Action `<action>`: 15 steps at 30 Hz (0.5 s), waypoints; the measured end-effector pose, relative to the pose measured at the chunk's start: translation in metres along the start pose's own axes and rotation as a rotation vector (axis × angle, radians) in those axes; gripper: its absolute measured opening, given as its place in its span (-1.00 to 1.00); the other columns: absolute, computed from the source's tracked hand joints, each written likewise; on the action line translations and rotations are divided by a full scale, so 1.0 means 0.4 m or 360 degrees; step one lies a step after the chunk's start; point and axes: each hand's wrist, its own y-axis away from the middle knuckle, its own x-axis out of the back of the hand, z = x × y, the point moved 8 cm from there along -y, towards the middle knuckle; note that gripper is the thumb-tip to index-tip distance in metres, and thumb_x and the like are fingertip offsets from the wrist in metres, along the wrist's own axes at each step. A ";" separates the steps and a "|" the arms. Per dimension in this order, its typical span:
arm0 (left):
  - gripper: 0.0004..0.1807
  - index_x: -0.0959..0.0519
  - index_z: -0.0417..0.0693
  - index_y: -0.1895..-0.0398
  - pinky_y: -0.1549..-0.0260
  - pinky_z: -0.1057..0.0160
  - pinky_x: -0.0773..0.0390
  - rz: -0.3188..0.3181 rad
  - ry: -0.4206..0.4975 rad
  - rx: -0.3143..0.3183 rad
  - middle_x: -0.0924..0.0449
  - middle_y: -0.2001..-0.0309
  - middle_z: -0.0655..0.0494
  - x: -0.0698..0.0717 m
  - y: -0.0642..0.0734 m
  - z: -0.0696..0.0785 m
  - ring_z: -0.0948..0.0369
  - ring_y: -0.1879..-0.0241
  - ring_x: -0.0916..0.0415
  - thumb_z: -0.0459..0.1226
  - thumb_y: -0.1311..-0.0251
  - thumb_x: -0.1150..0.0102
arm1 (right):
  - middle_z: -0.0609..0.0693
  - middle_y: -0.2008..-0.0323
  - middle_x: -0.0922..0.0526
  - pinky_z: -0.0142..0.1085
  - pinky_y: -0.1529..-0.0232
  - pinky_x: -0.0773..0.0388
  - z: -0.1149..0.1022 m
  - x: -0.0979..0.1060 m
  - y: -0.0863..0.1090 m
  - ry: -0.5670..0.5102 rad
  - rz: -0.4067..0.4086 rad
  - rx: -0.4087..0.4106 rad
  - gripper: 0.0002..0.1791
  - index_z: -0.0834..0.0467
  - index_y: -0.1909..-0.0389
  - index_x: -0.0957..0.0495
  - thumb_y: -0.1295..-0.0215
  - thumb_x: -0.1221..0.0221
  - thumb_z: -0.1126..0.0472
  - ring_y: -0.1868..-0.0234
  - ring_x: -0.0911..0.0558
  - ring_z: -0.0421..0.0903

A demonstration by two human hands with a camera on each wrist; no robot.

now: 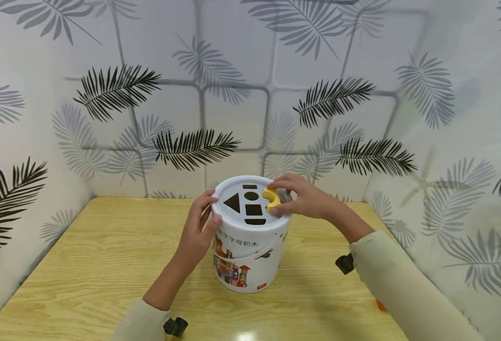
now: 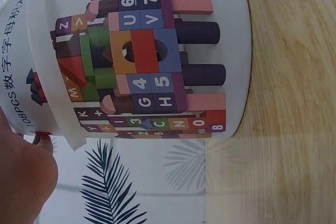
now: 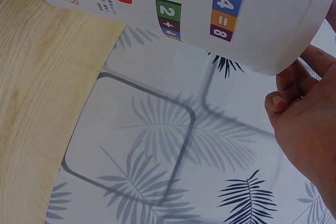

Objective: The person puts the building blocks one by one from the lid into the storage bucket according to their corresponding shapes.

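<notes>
A white block bucket (image 1: pixel 250 255) printed with colourful lettered blocks stands upright on the table. Its white lid (image 1: pixel 229 219) has a triangle, a round and several rectangular holes. At the lid's right side, my right hand (image 1: pixel 303 196) pinches a yellow arch-shaped block (image 1: pixel 272 201) between thumb and fingers, right at the lid surface. My left hand (image 1: pixel 197 232) holds the bucket by its left upper edge, fingers over the rim and thumb at the side. In the right wrist view the right hand (image 3: pixel 310 114) shows beside the rim, with the block hidden.
The bucket's white handle (image 1: pixel 233 258) hangs down across its front. A small orange piece (image 1: pixel 380 305) lies on the wooden table (image 1: pixel 148 237), partly behind the right sleeve. A leaf-patterned wall covering (image 1: pixel 233 109) encloses the back and sides of the table.
</notes>
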 end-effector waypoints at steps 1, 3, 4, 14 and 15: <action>-0.55 -0.26 -0.05 -0.36 -0.48 0.17 -0.20 -0.0001 -0.0001 0.0000 -0.07 -0.55 0.10 0.000 0.000 0.001 0.04 -0.55 -0.06 -0.28 -0.46 -0.02 | 0.09 -0.32 -0.41 0.25 -0.30 -0.40 0.001 -0.002 -0.002 0.0008 -0.0004 0.0006 -0.33 0.06 -0.30 -0.52 -0.17 -0.39 -0.07 -0.39 -0.23 0.15; -0.54 -0.25 -0.05 -0.36 -0.49 0.15 -0.20 -0.0002 -0.0002 0.0002 -0.07 -0.55 0.09 0.000 0.001 0.001 0.04 -0.55 -0.06 -0.28 -0.46 -0.02 | 0.09 -0.33 -0.41 0.25 -0.31 -0.39 0.000 -0.005 -0.004 0.0017 -0.0005 0.0008 -0.34 0.06 -0.29 -0.53 -0.17 -0.39 -0.06 -0.40 -0.22 0.15; -0.54 -0.25 -0.04 -0.36 -0.49 0.14 -0.20 -0.0002 -0.0001 0.0004 -0.07 -0.54 0.10 0.001 0.001 0.001 0.04 -0.55 -0.06 -0.28 -0.46 -0.02 | 0.09 -0.34 -0.41 0.25 -0.32 -0.38 0.001 -0.006 -0.004 0.0019 -0.0006 0.0007 -0.33 0.06 -0.29 -0.53 -0.18 -0.39 -0.07 -0.40 -0.22 0.15; -0.55 -0.26 -0.02 -0.36 -0.48 0.21 -0.20 -0.0009 0.0001 -0.0003 -0.07 -0.55 0.11 0.001 0.000 -0.002 0.05 -0.56 -0.04 -0.27 -0.46 -0.02 | 0.02 -0.38 -0.34 0.02 -0.10 -0.52 0.023 0.022 0.064 -0.0037 0.0152 0.0011 -0.39 0.06 -0.33 -0.49 -0.31 -0.29 -0.07 -0.20 -0.39 0.05; -0.55 -0.26 -0.02 -0.36 -0.49 0.19 -0.20 -0.0009 0.0001 -0.0005 -0.07 -0.55 0.11 0.001 0.000 -0.002 0.05 -0.56 -0.04 -0.28 -0.46 -0.01 | 0.02 -0.36 -0.36 -0.05 -0.02 -0.52 0.025 0.027 0.078 -0.0048 0.0179 0.0031 -0.42 0.06 -0.33 -0.49 -0.33 -0.28 -0.05 -0.14 -0.41 0.05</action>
